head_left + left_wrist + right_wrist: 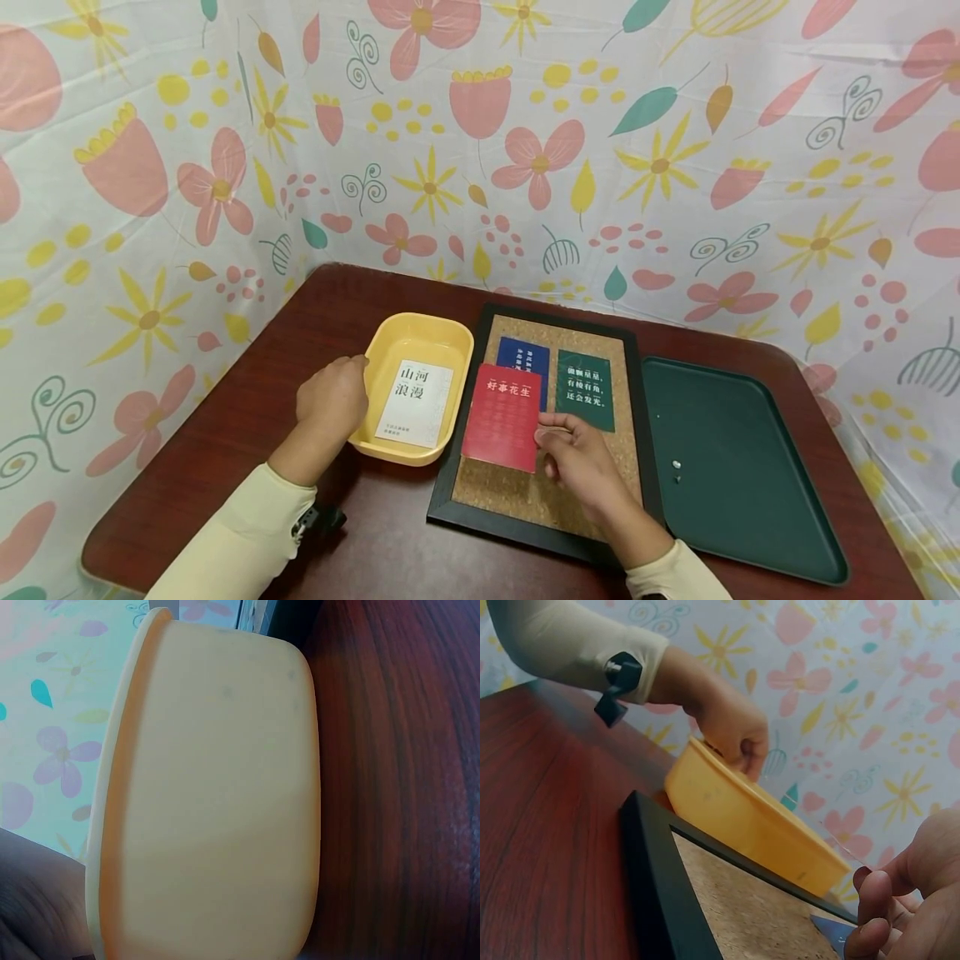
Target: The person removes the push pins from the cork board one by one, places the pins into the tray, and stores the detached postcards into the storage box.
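Note:
My right hand (577,454) pinches a red card (501,425) with white Chinese characters by its right edge. It is held over the left part of the cork board (495,498), overlapping a blue card (517,347) in the head view. To the right of the blue card, a dark green card (585,392) lies on the cork. My left hand (332,400) grips the left rim of a yellow plastic basin (438,329); the right wrist view shows its fingers curled over that rim. Inside the basin lies a white card (415,407) with black characters.
Right of the board, a dark green tray (738,467) holds small shiny bits (677,464). A black frame (517,533) edges the cork. All stand on a reddish-brown table (375,533), with a flowered curtain (480,167) behind and at the sides.

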A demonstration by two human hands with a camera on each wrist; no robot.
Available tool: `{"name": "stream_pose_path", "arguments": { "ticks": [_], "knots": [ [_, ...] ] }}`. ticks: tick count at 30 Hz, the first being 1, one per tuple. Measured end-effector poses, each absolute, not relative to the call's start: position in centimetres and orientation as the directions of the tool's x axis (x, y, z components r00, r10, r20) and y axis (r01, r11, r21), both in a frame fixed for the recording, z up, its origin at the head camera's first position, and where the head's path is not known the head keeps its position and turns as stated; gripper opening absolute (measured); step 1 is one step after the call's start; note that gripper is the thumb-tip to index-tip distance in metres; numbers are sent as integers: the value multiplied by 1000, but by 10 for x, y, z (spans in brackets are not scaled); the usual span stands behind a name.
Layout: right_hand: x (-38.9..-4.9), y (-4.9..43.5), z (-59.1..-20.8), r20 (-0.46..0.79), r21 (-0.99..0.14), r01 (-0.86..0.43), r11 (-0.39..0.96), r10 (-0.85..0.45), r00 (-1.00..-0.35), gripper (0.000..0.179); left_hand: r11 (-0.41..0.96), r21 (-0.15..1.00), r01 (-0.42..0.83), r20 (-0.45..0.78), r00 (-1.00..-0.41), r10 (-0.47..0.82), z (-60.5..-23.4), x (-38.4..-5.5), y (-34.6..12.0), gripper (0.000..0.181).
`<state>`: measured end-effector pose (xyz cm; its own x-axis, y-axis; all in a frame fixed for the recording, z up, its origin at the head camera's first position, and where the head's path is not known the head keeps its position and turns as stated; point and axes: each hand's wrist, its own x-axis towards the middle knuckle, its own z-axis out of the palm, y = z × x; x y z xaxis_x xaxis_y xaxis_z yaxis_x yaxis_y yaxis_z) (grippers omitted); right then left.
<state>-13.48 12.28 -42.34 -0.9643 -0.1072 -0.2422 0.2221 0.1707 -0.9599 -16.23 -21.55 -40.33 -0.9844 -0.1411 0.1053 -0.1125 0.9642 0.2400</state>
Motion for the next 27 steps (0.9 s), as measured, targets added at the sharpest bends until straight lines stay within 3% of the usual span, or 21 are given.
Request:
{"name": "stream_pose_path", "arguments": {
  "ticks": [27],
  "knots": [
    [-135, 106, -428, -232, -966, 215, 144, -118, -966, 34, 963, 245, -115, 100, -985, -143, -405, -163, -216, 33]
  ]
}}
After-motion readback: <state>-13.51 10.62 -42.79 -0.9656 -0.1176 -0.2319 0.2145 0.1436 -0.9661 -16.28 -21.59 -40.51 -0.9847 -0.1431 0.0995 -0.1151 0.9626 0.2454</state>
